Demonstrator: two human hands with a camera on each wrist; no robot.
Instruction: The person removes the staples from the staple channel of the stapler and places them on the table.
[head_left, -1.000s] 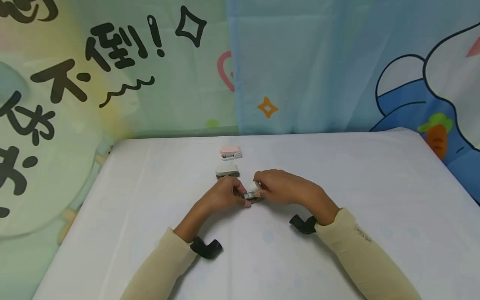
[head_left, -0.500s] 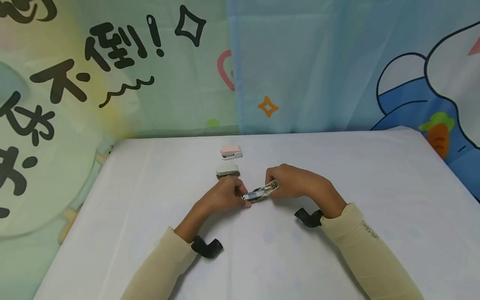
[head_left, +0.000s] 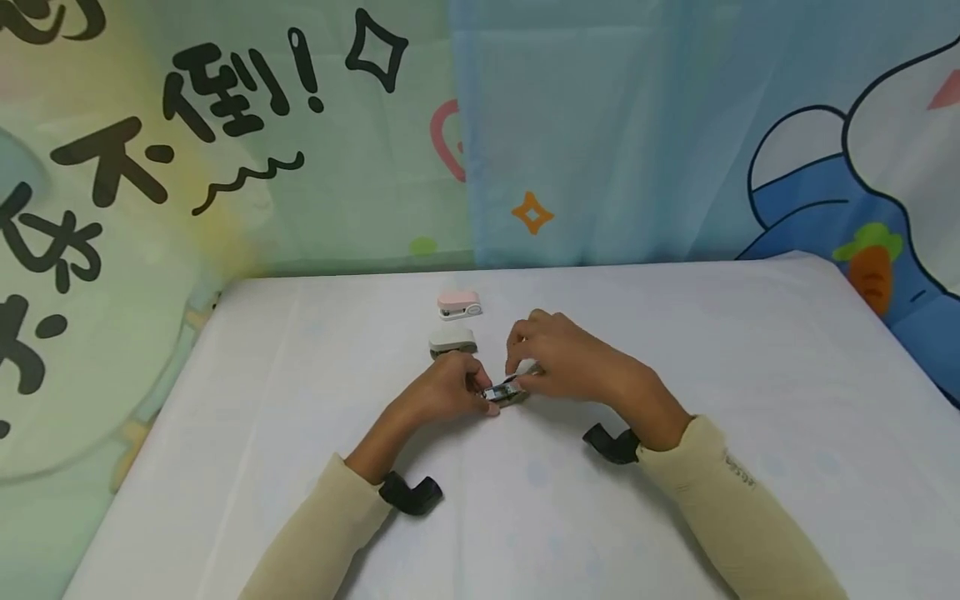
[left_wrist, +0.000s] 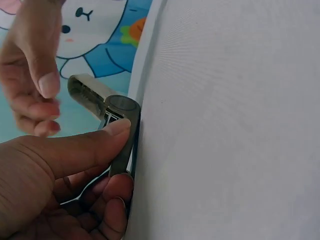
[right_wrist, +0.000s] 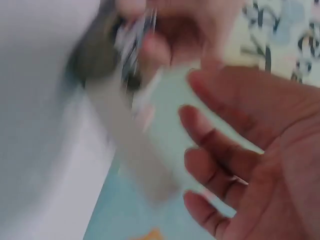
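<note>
My left hand (head_left: 446,389) pinches a small stapler (head_left: 501,393) low over the table, thumb on the side of its base in the left wrist view. The stapler's cover (left_wrist: 90,94) is swung back from the hinge, baring the metal staple channel. My right hand (head_left: 570,360) hovers just right of the stapler. In the right wrist view its fingers (right_wrist: 215,137) are spread and loosely bent, with a gap between them and the blurred pale cover (right_wrist: 132,140). Most of the stapler's front end is hidden by my left fingers.
Just behind my left hand sits a pale grey stapler (head_left: 452,340). A pink and white stapler (head_left: 459,305) lies farther back on the white-covered table (head_left: 675,333). A printed cloth backdrop (head_left: 600,133) rises behind the table's far edge.
My right hand held the stapler's cover, drew it out rightward half a second ago, then came back left and let go. My left hand has kept its grip and place.
</note>
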